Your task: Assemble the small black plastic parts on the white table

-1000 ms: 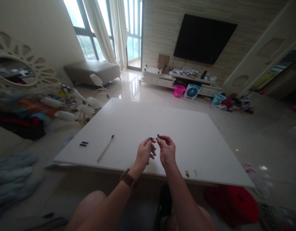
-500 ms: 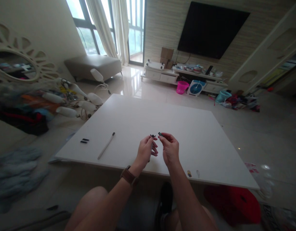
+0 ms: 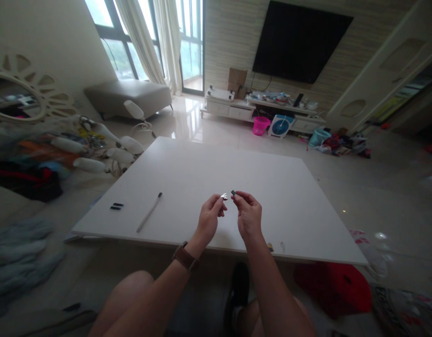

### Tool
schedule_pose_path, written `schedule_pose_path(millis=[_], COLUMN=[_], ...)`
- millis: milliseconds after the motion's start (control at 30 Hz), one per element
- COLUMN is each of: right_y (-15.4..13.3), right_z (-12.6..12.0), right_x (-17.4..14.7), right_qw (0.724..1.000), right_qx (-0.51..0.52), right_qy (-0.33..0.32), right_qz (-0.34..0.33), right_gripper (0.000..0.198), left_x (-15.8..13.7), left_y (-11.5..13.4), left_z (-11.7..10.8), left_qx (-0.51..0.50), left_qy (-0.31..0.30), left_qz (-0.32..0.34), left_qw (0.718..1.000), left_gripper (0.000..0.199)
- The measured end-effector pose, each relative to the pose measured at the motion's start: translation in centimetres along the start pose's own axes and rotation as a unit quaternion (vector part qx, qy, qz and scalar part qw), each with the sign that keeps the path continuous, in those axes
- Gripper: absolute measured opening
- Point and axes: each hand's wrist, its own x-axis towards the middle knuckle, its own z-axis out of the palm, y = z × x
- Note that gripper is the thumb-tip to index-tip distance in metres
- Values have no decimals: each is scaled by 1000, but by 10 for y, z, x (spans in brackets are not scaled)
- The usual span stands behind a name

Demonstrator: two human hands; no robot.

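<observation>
My left hand (image 3: 209,217), with a brown watch at its wrist, pinches a small shiny metal piece (image 3: 224,196) between thumb and fingers. Facing it, my right hand (image 3: 250,215) is closed on a small dark flat piece (image 3: 233,193) with a greenish tint. A narrow gap separates the two pieces, which are too small to name more exactly. Both hands are above the white table (image 3: 216,164). To their left lies a thin grey stick (image 3: 149,213) with a dark tip, and farther left rest small black strips (image 3: 116,208).
Near the table's front edge lie a small yellow-and-dark item (image 3: 270,247) and a small clear item (image 3: 282,246). A lamp with white shades (image 3: 124,157) stands close to the left edge. Something red (image 3: 337,290) sits below the right front edge.
The piece in my left hand has turned and now shows a bright metal side instead of a dark one. My left fingers have drawn in. The camera view has shifted slightly.
</observation>
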Motion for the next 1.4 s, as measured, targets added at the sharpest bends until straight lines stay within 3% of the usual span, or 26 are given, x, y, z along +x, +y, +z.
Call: schedule_pose_path(millis=[367,600,833,1000,1233,1400], right_y=[1,-1,-4,0,1,5], right_z=[-2,2,2,-4,-3,-4], right_x=[1,-2,-5,-5,-6,-3], right_qw=[1000,995,994,988,972,968], right_qx=[-7,-36,-27,-102,-188,-214], right_qy=[-10,-76,-75,-106,-141,-128], right_qz=[5,47,72,50,-15,-40], right_gripper=[18,15,12,16,19,18], left_x=[-1,4,1,0,6,7], left_y=[-3,-5,-4,-1,-6,-9], left_z=[-1,-6,-9,-10,-13,-13], left_qx=[23,132,236,238,120,107], left_qy=[43,43,54,72,64,52], left_qz=[41,105,144,128,38,24], left_qw=[998,985,959,960,990,993], left_gripper=[27,25,5,17,28,30])
